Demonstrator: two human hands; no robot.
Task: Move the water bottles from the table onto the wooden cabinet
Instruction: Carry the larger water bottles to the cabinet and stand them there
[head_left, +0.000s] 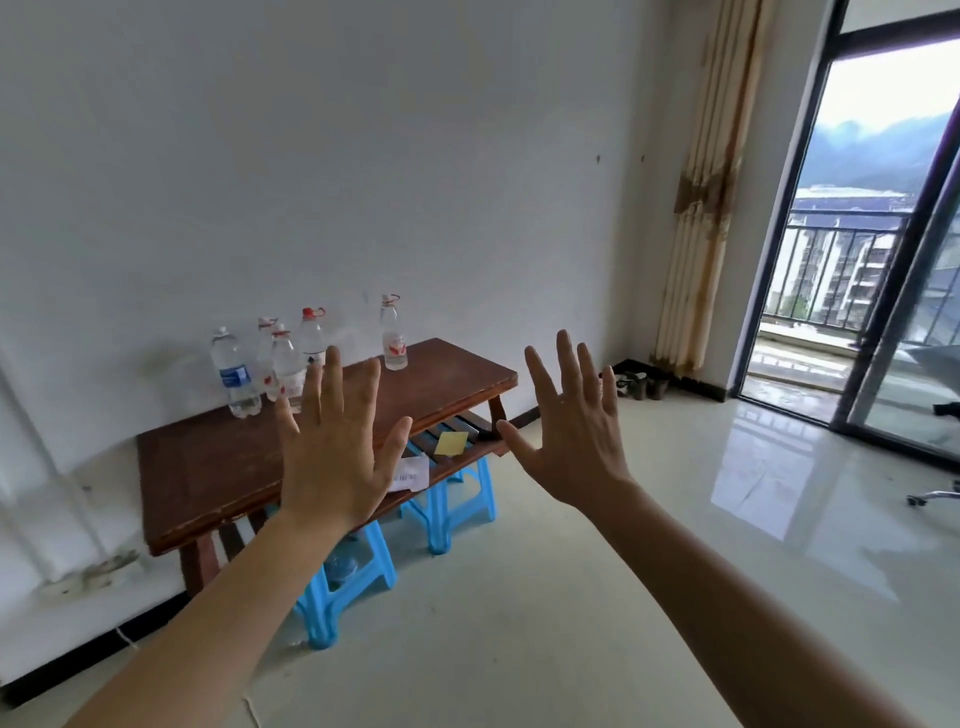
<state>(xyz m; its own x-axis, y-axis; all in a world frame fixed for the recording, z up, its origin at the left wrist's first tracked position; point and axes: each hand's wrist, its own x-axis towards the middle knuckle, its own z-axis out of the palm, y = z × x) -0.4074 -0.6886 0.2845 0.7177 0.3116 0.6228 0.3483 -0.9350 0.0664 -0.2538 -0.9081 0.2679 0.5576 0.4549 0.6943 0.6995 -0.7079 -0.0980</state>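
Two bare forearms, no sleeves in view. Left hand (332, 457) and right hand (574, 431): no gloves, watch or bracelets. Short nails, no markings seen.

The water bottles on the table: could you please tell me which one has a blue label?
The leftmost bottle, standing at the table's back left. Its label is blue and its cap white; the other four carry red-and-white labels.

Frame centre: left hand (335, 457) & right hand (574, 431), both spread, empty. Centre-left: wooden table (208, 467), approx. 5 water bottles (288, 364) upright.
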